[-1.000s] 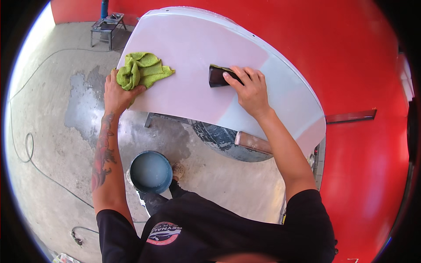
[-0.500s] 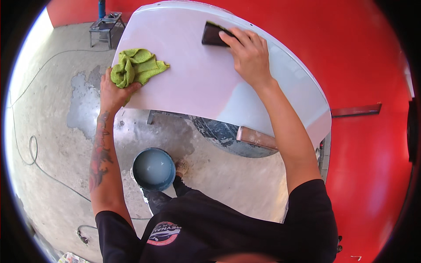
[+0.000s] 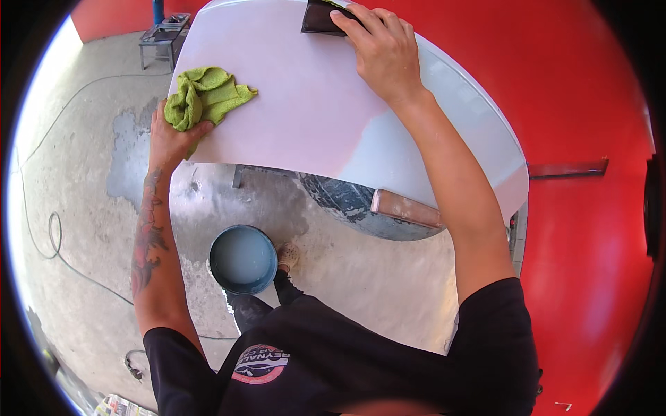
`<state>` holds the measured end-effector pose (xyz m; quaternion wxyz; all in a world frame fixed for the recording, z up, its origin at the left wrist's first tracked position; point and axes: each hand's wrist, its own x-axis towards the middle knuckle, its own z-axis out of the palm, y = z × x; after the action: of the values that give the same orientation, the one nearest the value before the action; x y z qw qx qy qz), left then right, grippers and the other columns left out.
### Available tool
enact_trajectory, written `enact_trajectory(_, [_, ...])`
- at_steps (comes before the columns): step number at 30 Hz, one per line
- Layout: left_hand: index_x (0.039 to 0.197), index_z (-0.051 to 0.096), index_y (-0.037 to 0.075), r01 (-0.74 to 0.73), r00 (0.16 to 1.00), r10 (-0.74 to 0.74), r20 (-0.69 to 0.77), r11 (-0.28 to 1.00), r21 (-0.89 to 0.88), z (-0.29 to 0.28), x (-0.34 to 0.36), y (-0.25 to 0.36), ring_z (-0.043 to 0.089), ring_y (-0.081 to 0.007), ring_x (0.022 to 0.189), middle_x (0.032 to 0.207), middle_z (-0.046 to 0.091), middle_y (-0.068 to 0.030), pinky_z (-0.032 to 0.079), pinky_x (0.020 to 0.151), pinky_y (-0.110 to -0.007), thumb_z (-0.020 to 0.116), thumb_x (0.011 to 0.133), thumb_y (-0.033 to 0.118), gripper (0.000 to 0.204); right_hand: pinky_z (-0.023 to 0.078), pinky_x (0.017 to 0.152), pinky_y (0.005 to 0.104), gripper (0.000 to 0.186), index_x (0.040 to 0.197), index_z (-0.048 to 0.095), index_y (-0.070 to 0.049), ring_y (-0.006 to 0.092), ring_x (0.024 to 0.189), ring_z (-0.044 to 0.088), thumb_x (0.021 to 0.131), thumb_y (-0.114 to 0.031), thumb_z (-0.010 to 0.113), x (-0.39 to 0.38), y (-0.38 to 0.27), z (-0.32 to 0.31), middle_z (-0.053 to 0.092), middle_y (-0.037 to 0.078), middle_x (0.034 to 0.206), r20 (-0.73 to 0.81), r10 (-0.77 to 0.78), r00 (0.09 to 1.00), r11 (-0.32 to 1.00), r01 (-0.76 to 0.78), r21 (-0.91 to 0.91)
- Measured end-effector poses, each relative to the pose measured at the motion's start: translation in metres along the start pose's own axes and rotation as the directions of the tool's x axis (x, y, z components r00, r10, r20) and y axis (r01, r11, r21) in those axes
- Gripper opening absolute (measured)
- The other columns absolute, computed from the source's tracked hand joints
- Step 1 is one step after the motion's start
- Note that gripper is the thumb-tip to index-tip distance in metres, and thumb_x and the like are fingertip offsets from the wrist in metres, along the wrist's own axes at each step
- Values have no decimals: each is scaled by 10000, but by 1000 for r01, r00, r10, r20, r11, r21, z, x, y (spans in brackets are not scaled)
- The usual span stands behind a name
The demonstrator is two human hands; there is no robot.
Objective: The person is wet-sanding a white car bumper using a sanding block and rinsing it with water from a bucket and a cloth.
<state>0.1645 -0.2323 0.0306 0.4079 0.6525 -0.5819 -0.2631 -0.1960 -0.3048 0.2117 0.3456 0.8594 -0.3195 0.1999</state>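
A curved, pale pinkish-white car body panel (image 3: 298, 104) stretches before me, with a light blue-grey area on its right. At its left edge, my left hand (image 3: 173, 140) is closed around a crumpled green cloth (image 3: 211, 93), part of which lies over the panel. My right hand (image 3: 390, 59) grips a black sanding block (image 3: 323, 19) near the panel's far edge, thumb on its near side and fingers over the top. The block's underside is hidden, and the top of the picture cuts off part of it.
A blue bucket (image 3: 213, 258) of cloudy liquid is below the panel, beside my feet. Under the panel's near edge sits a brownish block (image 3: 406, 209) on a dark round surface (image 3: 340, 201). A hose (image 3: 90, 277) crosses the floor; a small metal stand (image 3: 161, 43) is far left.
My right hand has slid the sanding block away from me and slightly left, toward the panel's far edge. The left hand and cloth appear shifted slightly up and left with the view.
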Motion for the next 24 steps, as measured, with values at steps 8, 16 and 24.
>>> enact_trajectory(8, [1293, 585, 48, 9, 1000, -6, -27, 993, 121, 2, -6, 10, 516, -367, 1266, 1255, 623, -142, 456, 1062, -480, 940, 688, 350, 764, 448, 940, 412, 459, 1217, 741, -197, 236, 1120, 598, 806, -12, 654, -79, -2, -34, 677, 11, 1240, 117, 22, 993, 1000, -22, 1])
enact_trajectory(16, [1292, 586, 47, 39, 999, -37, -26, 996, 79, -10, -9, 3, 524, -384, 1268, 1277, 608, -168, 468, 1049, -496, 947, 673, 371, 786, 445, 904, 400, 463, 1205, 746, -215, 219, 1114, 587, 792, -23, 664, -35, -34, -14, 673, -12, 1243, 110, -4, 994, 998, -4, 70])
enact_trajectory(24, [1323, 579, 44, 31, 999, -28, -27, 995, 90, 8, -5, 4, 532, -381, 1257, 1278, 620, -169, 468, 1045, -493, 951, 666, 388, 830, 450, 849, 400, 415, 1198, 734, -210, 232, 1043, 586, 826, -58, 629, -24, -22, -2, 659, -3, 1202, 42, -75, 996, 997, 74, 22])
